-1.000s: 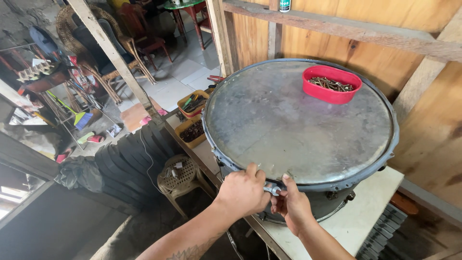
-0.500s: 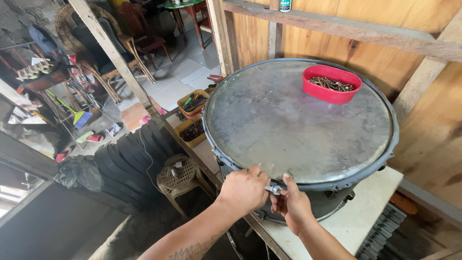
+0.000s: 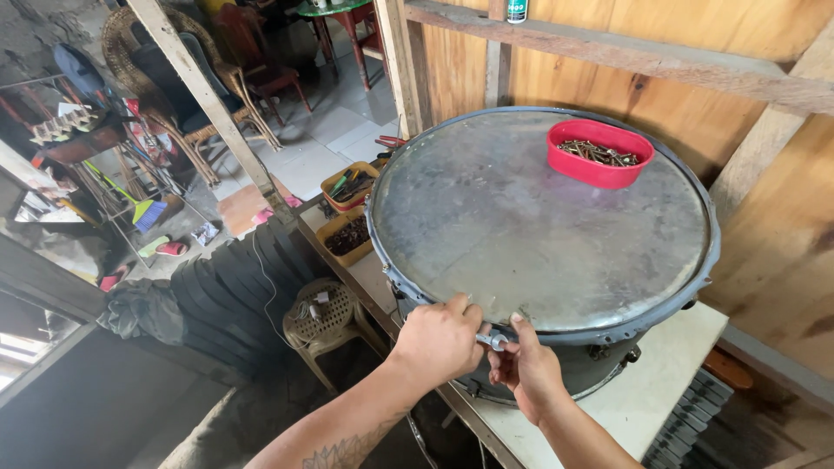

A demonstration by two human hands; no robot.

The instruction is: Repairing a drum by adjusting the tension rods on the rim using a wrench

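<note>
A large drum (image 3: 543, 230) is laid flat on a white table (image 3: 647, 395), its grey metal hoop (image 3: 708, 260) facing up. At the near edge of the hoop, a small metal tension fitting (image 3: 493, 339) is pinched between the left hand (image 3: 439, 340) and the right hand (image 3: 526, 369), both closed around it with fingers curled. A red tray of screws (image 3: 599, 152) is set on the drumhead at the far right. If the fitting is turned at an angle, its thread could be crossed or the grip lost and the part dropped off the table's near edge. If the drum is jolted, the tray could be slid and the screws spilled.
</note>
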